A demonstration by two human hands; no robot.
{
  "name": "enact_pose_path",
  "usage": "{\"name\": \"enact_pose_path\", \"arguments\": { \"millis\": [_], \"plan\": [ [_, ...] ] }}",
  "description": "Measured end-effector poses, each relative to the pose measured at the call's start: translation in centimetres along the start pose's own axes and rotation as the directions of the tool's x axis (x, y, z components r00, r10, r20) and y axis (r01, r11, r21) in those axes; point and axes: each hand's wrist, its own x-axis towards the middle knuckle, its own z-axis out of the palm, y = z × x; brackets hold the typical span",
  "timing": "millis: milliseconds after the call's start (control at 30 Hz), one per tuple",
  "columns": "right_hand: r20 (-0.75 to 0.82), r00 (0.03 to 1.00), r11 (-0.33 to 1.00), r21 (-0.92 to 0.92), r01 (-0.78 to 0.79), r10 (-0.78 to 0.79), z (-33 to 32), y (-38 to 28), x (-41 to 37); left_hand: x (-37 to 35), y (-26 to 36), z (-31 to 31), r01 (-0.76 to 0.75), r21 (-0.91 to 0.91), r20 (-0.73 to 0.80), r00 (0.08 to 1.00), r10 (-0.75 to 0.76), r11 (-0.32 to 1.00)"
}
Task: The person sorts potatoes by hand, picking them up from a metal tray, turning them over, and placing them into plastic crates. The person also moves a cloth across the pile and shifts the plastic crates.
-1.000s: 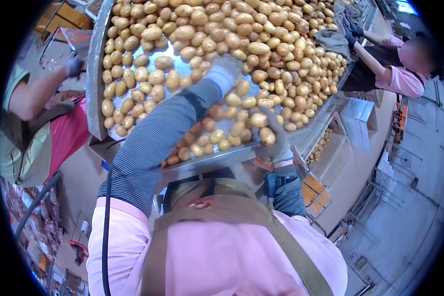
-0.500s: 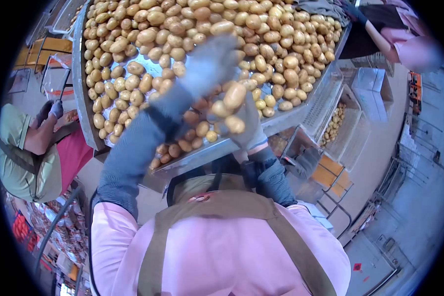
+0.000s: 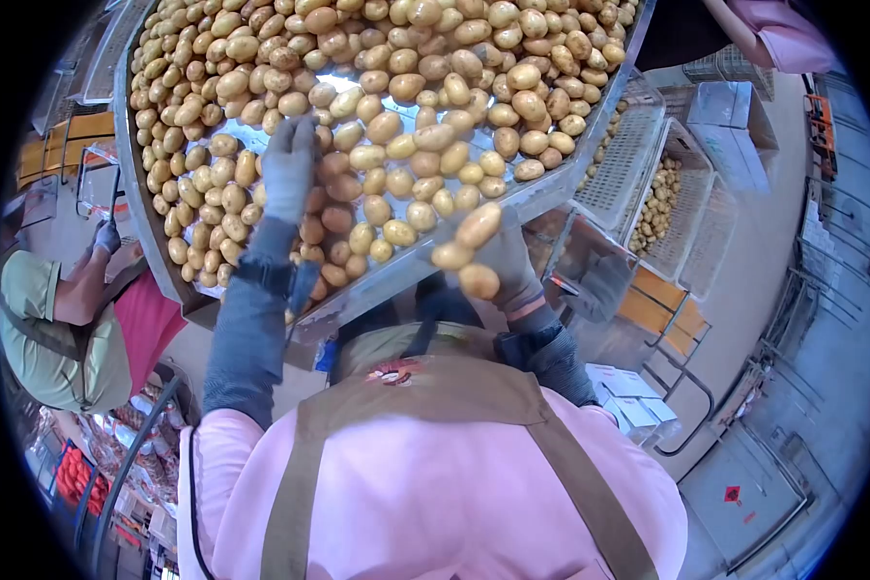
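Washed potatoes (image 3: 232, 82) lie heaped over a metal sorting table (image 3: 396, 295). My left hand (image 3: 288, 176), in a grey glove, rests among the potatoes on the left part of the table. Its fingers are stretched out, pointing away from me, with no potato visibly held. Close to the table's near edge, my gloved right hand (image 3: 514, 266) holds three potatoes (image 3: 478, 226) against its palm and fingers. Part of that hand is hidden behind them. Loose potatoes lie in the middle, where patches of the shiny table surface show between them.
Plastic crates (image 3: 623, 159) stand beyond the table's right edge, one holding small potatoes (image 3: 657, 203). A white box (image 3: 730, 145) is beside them. Another person (image 3: 68, 324) stands at left; a pink sleeve (image 3: 783, 34) shows top right. Orange stools (image 3: 662, 309) stand nearby.
My left hand has swept from the middle of the potatoes toward the left and nearer me. The right hand still holds its potatoes and appears slightly lower and farther right. The view has shifted.
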Motion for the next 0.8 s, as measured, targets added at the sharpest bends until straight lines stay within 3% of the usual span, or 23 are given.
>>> {"name": "enact_pose_path", "arguments": {
  "millis": [67,100,167,233,267,333,367,400,433,467,533,600,700,767,800],
  "plan": [
    [0.038,0.996,0.996,0.02,-0.086,0.086,0.0,-0.3,-0.8,-4.0,1.1,0.6,-0.15,0.15,0.066,0.988,0.141,0.977],
    [0.056,0.99,0.991,0.027,-0.13,0.128,0.0,-0.5,-1.2,-6.4,2.0,2.2,-0.45,0.363,0.192,0.893,0.407,0.816],
    [0.067,0.98,0.933,0.3,-0.198,0.187,-0.3,1.2,-2.1,-11.0,3.6,6.7,-0.174,-0.054,0.302,0.936,0.182,0.983],
    [0.03,0.966,0.836,0.494,-0.238,0.257,-0.7,2.9,-2.7,-13.3,4.9,10.0,-0.602,0.075,0.433,0.738,0.518,0.795],
    [-0.041,0.928,0.743,0.613,-0.269,0.37,-0.5,3.8,-2.5,-13.2,5.3,10.4,-0.674,0.124,0.504,0.675,0.539,0.728],
    [0.063,0.975,0.801,0.56,-0.211,0.213,-1.7,2.7,-2.8,-11.6,6.4,11.1,-0.807,0.197,0.645,0.534,0.546,0.557],
    [0.115,0.985,0.823,0.541,-0.173,0.131,-2.3,2.2,-3.0,-10.0,6.9,12.0,-0.72,0.057,0.651,0.552,0.521,0.691],
    [0.174,0.969,0.593,0.766,-0.246,0.178,-3.7,4.2,-2.6,-8.3,9.3,13.4,-0.665,0.112,0.673,0.597,0.436,0.738],
    [0.129,0.986,0.6,0.783,-0.164,0.102,-3.5,4.5,-3.0,-5.5,8.8,16.0,-0.855,0.104,0.595,0.463,0.656,0.509],
    [0.04,0.999,0.622,0.782,-0.046,0.024,-3.3,4.6,-3.3,-3.2,10.3,18.0,-0.937,0.209,0.722,0.341,0.602,0.279],
    [-0.082,0.996,0.628,0.773,0.09,-0.042,-3.5,4.7,-3.3,0.8,9.5,23.1,-0.945,0.312,0.833,0.223,0.506,-0.096],
    [-0.094,0.995,0.609,0.791,0.061,0.022,-3.9,3.1,-3.1,1.3,11.5,23.5,-0.931,0.351,0.902,0.307,0.304,-0.1],
    [-0.257,0.956,0.595,0.794,0.124,0.144,-2.1,-1.3,-2.2,3.3,10.0,20.5,-0.93,0.367,0.889,0.362,0.282,0.036],
    [-0.388,0.876,0.691,0.717,0.091,0.286,-1.1,-5.4,-1.6,4.2,6.1,16.2,-0.908,0.386,0.798,0.24,0.553,-0.163],
    [-0.361,0.89,0.648,0.755,0.102,0.28,-1.8,-4.3,-2.0,4.2,5.4,14.2,-0.914,0.401,0.77,0.294,0.566,-0.07]
  ]
}}
